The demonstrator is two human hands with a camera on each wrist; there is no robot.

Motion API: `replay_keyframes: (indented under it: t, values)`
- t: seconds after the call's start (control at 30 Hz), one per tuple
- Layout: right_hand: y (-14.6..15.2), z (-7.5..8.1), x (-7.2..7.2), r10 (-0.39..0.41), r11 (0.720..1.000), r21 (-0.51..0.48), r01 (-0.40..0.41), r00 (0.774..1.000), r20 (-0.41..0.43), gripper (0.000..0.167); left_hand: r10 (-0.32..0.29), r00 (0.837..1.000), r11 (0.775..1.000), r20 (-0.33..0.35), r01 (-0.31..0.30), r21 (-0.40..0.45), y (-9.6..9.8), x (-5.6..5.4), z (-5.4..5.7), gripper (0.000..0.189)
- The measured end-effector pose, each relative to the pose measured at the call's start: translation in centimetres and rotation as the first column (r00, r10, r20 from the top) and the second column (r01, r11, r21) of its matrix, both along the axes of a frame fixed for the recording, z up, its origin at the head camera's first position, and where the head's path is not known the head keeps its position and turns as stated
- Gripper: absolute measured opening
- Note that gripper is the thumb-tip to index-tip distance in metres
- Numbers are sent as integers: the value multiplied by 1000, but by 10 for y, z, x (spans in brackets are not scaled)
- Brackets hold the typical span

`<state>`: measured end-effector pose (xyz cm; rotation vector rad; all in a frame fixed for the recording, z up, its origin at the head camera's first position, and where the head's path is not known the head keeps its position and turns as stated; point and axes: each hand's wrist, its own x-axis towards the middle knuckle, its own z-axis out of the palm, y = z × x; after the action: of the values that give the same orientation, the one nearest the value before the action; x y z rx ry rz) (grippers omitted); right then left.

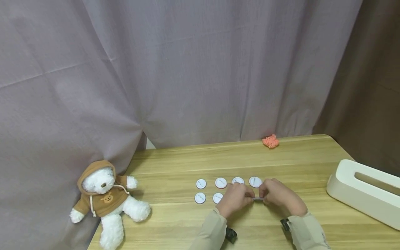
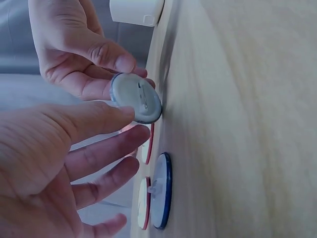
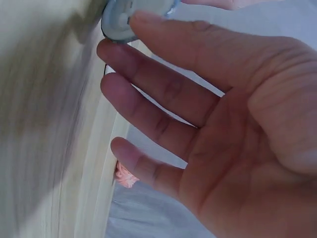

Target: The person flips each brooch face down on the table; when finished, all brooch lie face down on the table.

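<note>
A round pin-back button badge (image 2: pixel 130 94) is held on edge between both hands just above the table, its back with the pin showing in the left wrist view. My left hand (image 1: pixel 235 198) pinches one side of it with the thumb and index finger, the other fingers spread. On the opposite side, my right hand (image 3: pixel 213 109) grips the rim between thumb and fingertips. Further badges lie pin side up in two rows: one badge (image 1: pixel 255 182) is just beyond the hands, another badge (image 1: pixel 217 198) is partly covered by the left hand.
A white plush bear (image 1: pixel 103 201) in a brown hoodie sits at the table's left edge. To the right stands a cream box (image 1: pixel 359 191) with a slot on top. A coral scrunchie (image 1: pixel 270 141) lies at the back edge, before a grey curtain (image 1: pixel 200 69).
</note>
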<state>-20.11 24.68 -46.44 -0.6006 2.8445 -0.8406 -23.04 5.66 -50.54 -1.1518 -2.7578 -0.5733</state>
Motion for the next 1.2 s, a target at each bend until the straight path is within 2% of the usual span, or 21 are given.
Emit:
replay_keyframes:
  t: [0.17, 0.4, 0.53, 0.83, 1.0, 1.2]
  values:
    - [1, 0, -1, 11, 1000, -6, -12, 998, -60, 23, 13, 1000, 999, -23, -12, 32, 0, -2, 3, 7]
    - [2, -1, -4, 48, 999, -14, -50, 992, -115, 24, 36, 999, 997, 9, -36, 71, 1, -2, 9, 10]
    - [-1, -4, -3, 52, 998, -19, -55, 993, -107, 26, 41, 999, 998, 8, -42, 53, 1, -1, 8, 9]
    - [-4, -5, -5, 0, 1000, -5, 0, 994, -108, 29, 37, 999, 999, -20, -36, 38, 5, -3, 7, 12]
    - [-4, -6, -5, -12, 1000, -14, 11, 997, -77, 29, 68, 998, 998, 0, -68, -9, 7, 0, 6, 13]
    - [-6, -8, -5, -53, 999, 6, 54, 998, -40, 28, 116, 993, 993, -4, -116, -19, 12, 4, 6, 19]
